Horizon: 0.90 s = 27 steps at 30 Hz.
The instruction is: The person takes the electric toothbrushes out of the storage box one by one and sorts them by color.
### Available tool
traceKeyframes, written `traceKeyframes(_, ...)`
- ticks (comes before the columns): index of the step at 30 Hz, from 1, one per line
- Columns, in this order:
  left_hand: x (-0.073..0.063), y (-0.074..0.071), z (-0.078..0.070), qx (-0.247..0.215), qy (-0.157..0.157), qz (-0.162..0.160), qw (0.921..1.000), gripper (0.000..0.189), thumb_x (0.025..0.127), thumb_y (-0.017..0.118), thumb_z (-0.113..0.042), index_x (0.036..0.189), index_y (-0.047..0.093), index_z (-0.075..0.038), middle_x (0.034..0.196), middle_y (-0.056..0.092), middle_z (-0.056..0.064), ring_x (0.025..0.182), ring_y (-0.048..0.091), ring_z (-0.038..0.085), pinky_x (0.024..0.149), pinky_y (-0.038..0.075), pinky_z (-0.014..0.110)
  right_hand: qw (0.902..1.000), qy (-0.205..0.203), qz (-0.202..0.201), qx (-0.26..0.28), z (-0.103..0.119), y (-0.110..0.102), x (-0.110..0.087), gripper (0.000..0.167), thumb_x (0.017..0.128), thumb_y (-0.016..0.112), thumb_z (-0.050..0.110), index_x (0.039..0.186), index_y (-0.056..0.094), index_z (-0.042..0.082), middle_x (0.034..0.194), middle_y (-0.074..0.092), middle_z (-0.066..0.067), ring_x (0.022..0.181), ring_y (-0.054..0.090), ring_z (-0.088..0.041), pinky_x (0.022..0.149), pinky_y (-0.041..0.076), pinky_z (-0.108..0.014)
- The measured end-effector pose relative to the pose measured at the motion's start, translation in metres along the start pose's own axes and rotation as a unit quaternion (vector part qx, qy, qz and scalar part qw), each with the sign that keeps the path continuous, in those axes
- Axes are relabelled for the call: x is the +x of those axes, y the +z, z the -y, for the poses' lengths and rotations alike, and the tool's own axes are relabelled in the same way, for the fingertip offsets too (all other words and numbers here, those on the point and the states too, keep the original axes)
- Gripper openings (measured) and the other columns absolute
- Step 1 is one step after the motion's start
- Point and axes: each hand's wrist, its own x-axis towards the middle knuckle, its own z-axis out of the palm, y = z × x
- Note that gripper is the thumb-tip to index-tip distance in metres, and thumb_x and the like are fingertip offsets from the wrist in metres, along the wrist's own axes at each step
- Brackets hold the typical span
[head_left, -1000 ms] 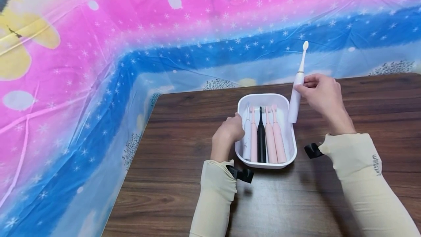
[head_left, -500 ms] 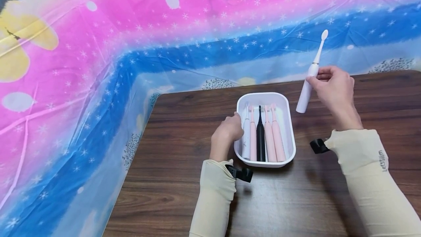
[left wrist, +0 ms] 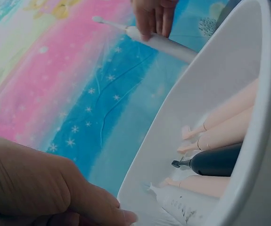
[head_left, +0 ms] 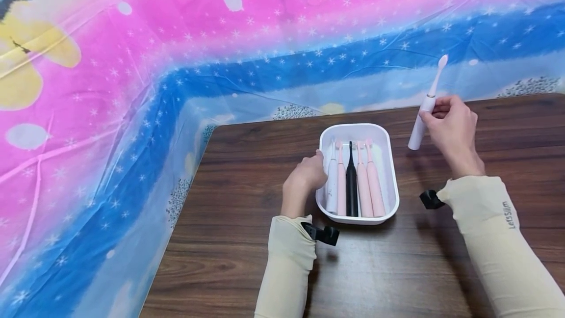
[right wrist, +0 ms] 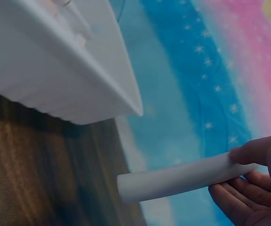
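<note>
I've got the right hand (head_left: 453, 124) pinching a white toothbrush (head_left: 418, 133) by its handle beside the tray (head_left: 395, 180), presumably sparing the head, while the left hand's (head_left: 306, 173) fingers grip the tray, likely steadying it.

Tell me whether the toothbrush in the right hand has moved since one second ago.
Yes, to the right. In the head view, the white toothbrush overlapped the rim of the white tray then; now wooden tabletop shows between them.
</note>
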Motion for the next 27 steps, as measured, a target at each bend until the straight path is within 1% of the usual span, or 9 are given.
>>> traceKeyframes(3,0.0,0.001,0.001,-0.005,0.001,0.005,1.0,0.062,0.099,0.04,-0.012,0.155,0.012,-0.008,0.146,0.046,0.011,0.109,0.054,0.022,0.08,0.045,0.033,1.0,0.003,-0.003,-0.003,-0.006,0.003,0.0,0.046,0.092,0.059,0.029,0.124,0.054,-0.003,0.116,0.064,-0.022,0.077,0.042,0.012,0.07,0.037,-0.011)
traceKeyframes(6,-0.001,0.003,0.002,-0.018,0.001,0.008,0.9998,0.064,0.099,0.04,-0.012,0.155,0.009,-0.009,0.143,0.049,0.011,0.105,0.055,0.022,0.074,0.045,0.032,0.9999,0.006,-0.013,-0.002,-0.011,0.008,0.001,0.046,0.092,0.059,0.029,0.124,0.053,-0.003,0.116,0.064,-0.022,0.081,0.047,0.006,0.073,0.037,-0.013)
traceKeyframes(12,-0.002,0.005,0.003,-0.038,-0.006,0.003,0.9992,0.065,0.099,0.04,-0.011,0.155,0.007,-0.01,0.141,0.05,0.013,0.102,0.056,0.023,0.069,0.045,0.031,0.9994,0.013,-0.029,0.013,-0.016,0.016,0.0,0.043,0.092,0.058,0.025,0.125,0.053,-0.001,0.115,0.065,-0.018,0.088,0.053,-0.003,0.071,0.037,-0.01)
traceKeyframes(17,-0.002,0.007,0.002,-0.037,-0.011,0.0,0.9992,0.067,0.098,0.041,-0.011,0.155,0.007,-0.011,0.14,0.051,0.013,0.099,0.057,0.023,0.069,0.045,0.031,0.9993,0.015,-0.029,0.018,-0.02,0.02,-0.001,0.043,0.092,0.058,0.025,0.126,0.052,-0.001,0.115,0.064,-0.018,0.097,0.057,-0.017,0.072,0.038,-0.01)
traceKeyframes(22,-0.001,0.007,0.002,-0.034,-0.011,-0.001,0.9994,0.067,0.098,0.041,-0.011,0.155,0.007,-0.011,0.142,0.049,0.011,0.103,0.056,0.023,0.071,0.045,0.031,0.9994,0.012,-0.031,0.014,-0.022,0.023,-0.003,0.042,0.093,0.058,0.024,0.126,0.052,0.0,0.115,0.064,-0.017,0.101,0.059,-0.021,0.074,0.039,-0.013)
traceKeyframes(27,-0.002,0.007,0.001,-0.04,-0.013,-0.002,0.9991,0.066,0.098,0.041,-0.011,0.155,0.007,-0.01,0.143,0.049,0.012,0.104,0.056,0.024,0.071,0.045,0.032,0.9994,0.006,-0.031,0.01,-0.024,0.025,-0.004,0.04,0.093,0.057,0.022,0.125,0.052,-0.001,0.116,0.064,-0.019,0.103,0.061,-0.026,0.075,0.04,-0.015)
